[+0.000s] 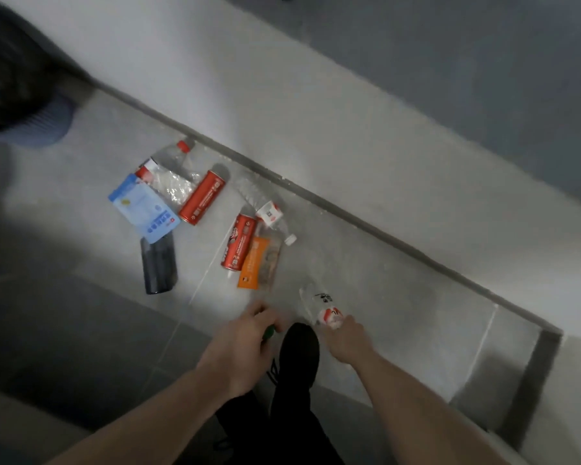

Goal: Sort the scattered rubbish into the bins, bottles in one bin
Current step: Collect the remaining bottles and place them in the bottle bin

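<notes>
clear bottle is gripped at its cap end by the right hand; the left hand holds something green. both hands being full, one thing may slip.

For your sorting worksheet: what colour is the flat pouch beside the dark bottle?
Light blue pouch, clearest in the head view.

Grey tiled floor underfoot, and a pale wall runs diagonally behind it, meeting a dark skirting strip. A black shoe stands on the tiles, dark trousers above it, perhaps laces showing, blurred.
</notes>
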The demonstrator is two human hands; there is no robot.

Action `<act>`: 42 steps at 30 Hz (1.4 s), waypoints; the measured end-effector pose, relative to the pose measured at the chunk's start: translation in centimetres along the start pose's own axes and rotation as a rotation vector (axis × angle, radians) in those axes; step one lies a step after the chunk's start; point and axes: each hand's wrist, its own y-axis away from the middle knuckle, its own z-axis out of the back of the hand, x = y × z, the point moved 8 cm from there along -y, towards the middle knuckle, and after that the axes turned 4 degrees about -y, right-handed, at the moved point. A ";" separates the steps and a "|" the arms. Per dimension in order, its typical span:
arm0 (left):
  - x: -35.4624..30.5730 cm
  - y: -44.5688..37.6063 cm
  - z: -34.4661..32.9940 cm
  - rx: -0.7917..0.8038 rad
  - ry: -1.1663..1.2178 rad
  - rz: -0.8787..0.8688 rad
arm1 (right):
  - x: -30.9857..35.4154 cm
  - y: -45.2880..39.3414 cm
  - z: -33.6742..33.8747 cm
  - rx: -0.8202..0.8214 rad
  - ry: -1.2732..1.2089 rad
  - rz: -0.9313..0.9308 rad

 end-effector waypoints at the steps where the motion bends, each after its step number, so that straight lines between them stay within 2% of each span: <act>1: -1.1 1.4 1.1 0.007 -0.009 0.004 | -0.1 2.5 1.7 0.008 -0.034 -0.034; 7: -10.1 11.7 10.7 0.067 -0.066 0.091 | 1.3 22.1 13.1 0.063 0.058 -0.036; 12: -16.3 21.8 19.6 -0.032 -0.015 0.221 | 3.5 35.5 21.1 0.038 0.159 0.079; 17: -18.7 30.7 26.7 -0.178 0.024 0.368 | 8.9 47.1 25.7 -0.015 0.411 0.241; 19: -18.7 34.0 29.2 -0.276 0.067 0.418 | 11.6 50.5 25.9 -0.019 0.552 0.337; 23: -17.7 39.9 33.5 -0.511 0.206 0.516 | 17.1 55.8 25.2 -0.004 0.674 0.457; 26: -16.0 43.5 36.3 -0.658 0.296 0.579 | 21.0 57.7 22.4 0.022 0.825 0.577; 30: -12.8 47.3 39.7 -0.799 0.386 0.599 | 26.9 61.0 18.7 0.003 0.839 0.688; 33: -9.6 49.3 42.4 -0.849 0.414 0.616 | 31.2 64.0 15.4 -0.001 0.833 0.767; 36: -6.1 50.9 44.6 -0.870 0.443 0.631 | 35.2 62.2 12.2 -0.050 0.777 0.820; 42: -0.9 52.2 48.1 -0.821 0.466 0.665 | 42.2 73.2 10.5 -0.091 0.741 0.988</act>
